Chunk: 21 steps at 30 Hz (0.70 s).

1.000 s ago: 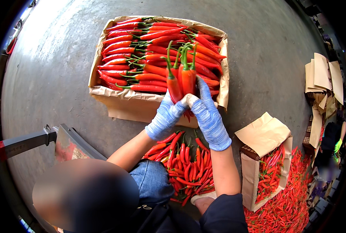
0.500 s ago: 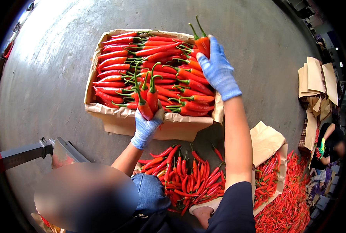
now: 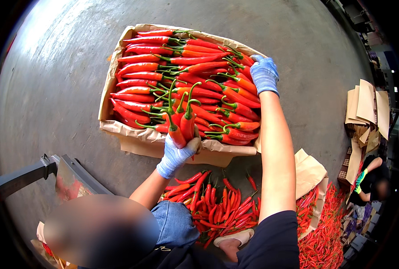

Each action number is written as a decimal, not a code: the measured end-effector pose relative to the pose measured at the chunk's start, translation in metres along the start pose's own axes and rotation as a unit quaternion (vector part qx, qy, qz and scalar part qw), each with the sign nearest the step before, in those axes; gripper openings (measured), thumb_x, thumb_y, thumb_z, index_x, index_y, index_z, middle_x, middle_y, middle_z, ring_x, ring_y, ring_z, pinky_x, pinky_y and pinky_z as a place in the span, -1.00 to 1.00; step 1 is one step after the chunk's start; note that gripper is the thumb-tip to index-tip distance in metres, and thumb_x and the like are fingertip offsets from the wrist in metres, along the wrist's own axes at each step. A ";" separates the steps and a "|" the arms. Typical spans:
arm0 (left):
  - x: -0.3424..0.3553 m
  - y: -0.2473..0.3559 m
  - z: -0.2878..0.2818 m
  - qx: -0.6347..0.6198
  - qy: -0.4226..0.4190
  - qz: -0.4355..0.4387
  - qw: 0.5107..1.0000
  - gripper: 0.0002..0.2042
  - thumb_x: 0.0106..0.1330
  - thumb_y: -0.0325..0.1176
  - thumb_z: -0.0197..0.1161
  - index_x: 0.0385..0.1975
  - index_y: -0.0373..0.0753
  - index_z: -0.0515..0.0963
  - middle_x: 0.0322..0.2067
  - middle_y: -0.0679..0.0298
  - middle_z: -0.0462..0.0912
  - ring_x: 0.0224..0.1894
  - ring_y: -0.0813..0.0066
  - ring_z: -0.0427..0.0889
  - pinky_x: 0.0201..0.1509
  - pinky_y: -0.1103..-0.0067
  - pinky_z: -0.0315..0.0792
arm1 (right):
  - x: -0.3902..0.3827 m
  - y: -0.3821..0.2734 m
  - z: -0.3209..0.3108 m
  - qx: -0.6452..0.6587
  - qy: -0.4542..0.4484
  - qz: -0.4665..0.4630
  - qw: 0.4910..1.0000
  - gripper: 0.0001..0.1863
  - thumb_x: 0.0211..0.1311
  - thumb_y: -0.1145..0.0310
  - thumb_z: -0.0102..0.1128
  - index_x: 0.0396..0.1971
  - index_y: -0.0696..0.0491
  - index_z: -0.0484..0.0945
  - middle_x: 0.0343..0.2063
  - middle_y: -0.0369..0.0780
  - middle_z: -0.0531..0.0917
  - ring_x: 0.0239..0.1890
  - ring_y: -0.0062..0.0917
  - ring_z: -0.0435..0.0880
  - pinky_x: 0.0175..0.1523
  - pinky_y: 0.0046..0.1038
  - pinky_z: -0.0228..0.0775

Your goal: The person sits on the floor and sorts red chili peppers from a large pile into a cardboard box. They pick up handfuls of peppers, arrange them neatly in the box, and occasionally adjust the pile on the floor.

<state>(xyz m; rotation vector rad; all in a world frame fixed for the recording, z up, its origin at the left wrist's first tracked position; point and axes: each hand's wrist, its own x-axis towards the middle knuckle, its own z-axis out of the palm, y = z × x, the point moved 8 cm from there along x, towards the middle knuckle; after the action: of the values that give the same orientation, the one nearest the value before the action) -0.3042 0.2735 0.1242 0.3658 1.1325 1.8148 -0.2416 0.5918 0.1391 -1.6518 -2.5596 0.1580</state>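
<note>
Head: right hand (image 3: 265, 74) has lowered chillies (image 3: 240, 56) into box (image 3: 136, 145).

My gloves (image 3: 170, 160) are matt knit cloth, my jeans (image 3: 176, 220) denim; the chillies (image 3: 139, 67) look smooth and glossy, their liner (image 3: 134, 131) creased matt paper; the floor (image 3: 51, 80) shines far left.

Heaped chilies (image 3: 322, 242), a paper-lined box (image 3: 139, 136) and concrete floor (image 3: 316, 89) suggest a produce-packing area.
</note>
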 end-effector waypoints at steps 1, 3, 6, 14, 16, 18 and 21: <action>0.000 0.000 0.000 0.004 -0.005 0.002 1.000 -0.93 0.02 -0.58 0.08 -0.49 -0.33 0.37 -0.67 0.30 0.42 -0.65 0.59 0.43 -0.55 0.66 0.35 | 0.003 0.000 0.005 -0.004 -0.024 -0.009 1.000 -0.62 0.10 0.30 -0.08 -0.07 -0.29 0.52 -0.03 -0.08 0.48 0.00 -0.21 0.49 0.11 -0.21 0.31; 0.000 0.001 0.000 0.010 -0.014 0.009 1.000 -0.93 0.02 -0.57 0.08 -0.49 -0.33 0.37 -0.67 0.30 0.42 -0.65 0.59 0.43 -0.55 0.66 0.35 | 0.009 -0.006 0.009 -0.013 -0.071 -0.028 0.997 -0.61 0.10 0.30 -0.07 -0.04 -0.30 0.50 -0.05 -0.08 0.49 0.00 -0.21 0.49 0.11 -0.22 0.31; 0.003 -0.006 0.000 -0.016 -0.039 -0.007 0.999 -0.42 0.03 -0.47 0.10 0.12 -0.30 0.11 -0.45 0.25 0.37 -0.61 0.55 0.37 -0.56 0.61 0.38 | -0.010 -0.023 -0.038 -0.050 0.049 -0.089 0.994 -0.64 0.07 0.27 0.01 -0.07 -0.17 0.52 -0.13 -0.11 0.53 -0.05 -0.22 0.49 0.11 -0.27 0.30; -0.025 0.004 -0.008 -0.065 -0.047 0.011 0.997 -0.41 0.03 -0.12 0.27 0.01 -0.28 0.25 -0.33 0.22 0.42 -0.34 0.46 0.47 -0.22 0.51 0.40 | -0.213 -0.051 -0.080 0.404 0.015 -0.215 0.889 -0.72 -0.01 0.53 0.08 -0.22 0.10 0.52 -0.29 -0.16 0.54 -0.17 -0.34 0.51 -0.05 -0.43 0.37; -0.048 0.004 0.006 -0.078 0.004 -0.018 0.997 -0.48 0.05 -0.15 0.28 -0.06 -0.32 0.32 -0.21 0.23 0.45 -0.14 0.45 0.44 0.01 0.48 0.33 | -0.281 -0.083 -0.064 0.325 -0.061 -0.277 0.902 -0.40 -0.10 0.38 0.21 0.04 0.13 0.30 -0.09 -0.05 0.41 -0.01 -0.25 0.44 0.05 -0.31 0.32; -0.058 -0.014 0.017 -0.054 -0.064 -0.061 0.995 -0.41 0.06 -0.15 0.30 0.05 -0.27 0.27 -0.10 0.27 0.41 -0.04 0.48 0.40 0.08 0.52 0.27 | -0.307 -0.095 -0.048 0.221 -0.025 -0.286 0.932 -0.21 -0.13 0.29 0.26 0.16 0.13 0.11 0.04 0.01 0.28 0.06 -0.16 0.37 0.09 -0.21 0.27; -0.054 -0.005 0.026 -0.042 -0.062 -0.032 0.997 -0.39 0.11 -0.13 0.28 0.11 -0.26 0.23 -0.03 0.26 0.38 0.05 0.47 0.34 0.16 0.52 0.21 | -0.291 -0.095 -0.043 0.239 -0.013 -0.241 0.941 -0.26 -0.13 0.30 0.25 0.10 0.11 0.13 0.01 -0.01 0.28 -0.04 -0.12 0.43 0.01 -0.19 0.32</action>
<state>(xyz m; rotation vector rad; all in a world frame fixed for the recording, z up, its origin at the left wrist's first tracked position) -0.2565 0.2441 0.1455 0.3820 0.9693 1.7524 -0.2019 0.2893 0.1889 -0.8369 -2.5727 0.6941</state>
